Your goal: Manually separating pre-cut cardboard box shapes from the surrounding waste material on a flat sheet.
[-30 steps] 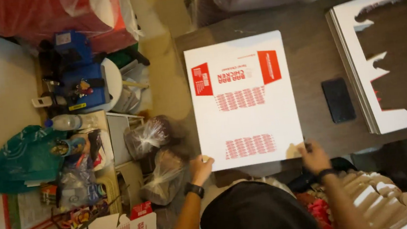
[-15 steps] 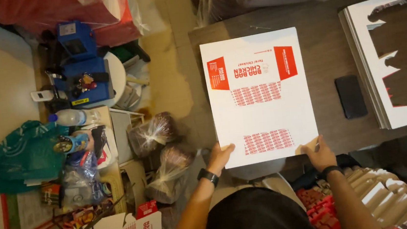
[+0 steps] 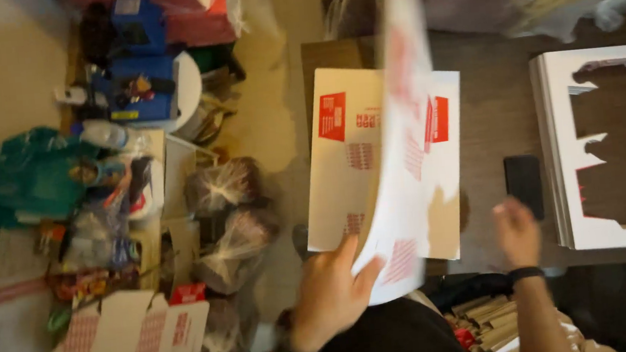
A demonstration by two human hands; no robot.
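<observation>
My left hand (image 3: 331, 295) grips the near edge of a flat white cardboard sheet with red printing (image 3: 403, 168), lifted and tilted on edge above the table, blurred by motion. Under it lies a stack of similar printed sheets (image 3: 343, 173) on the dark wooden table (image 3: 488, 108). My right hand (image 3: 518, 230) hovers with fingers apart, holding nothing, just right of the sheets and near a black phone (image 3: 523, 180).
A stack of white die-cut cardboard frames (image 3: 562, 177) lies at the table's right. On the floor at the left are a green bag (image 3: 18, 175), blue items (image 3: 134, 71), tied plastic bags (image 3: 230, 221) and folded printed boxes (image 3: 123, 340). Brown cardboard pieces (image 3: 484, 319) sit near my lap.
The top sheet, flat on the stack before, has been lifted by my left hand and swung up on edge. My right hand has let go of the sheet and moved right.
</observation>
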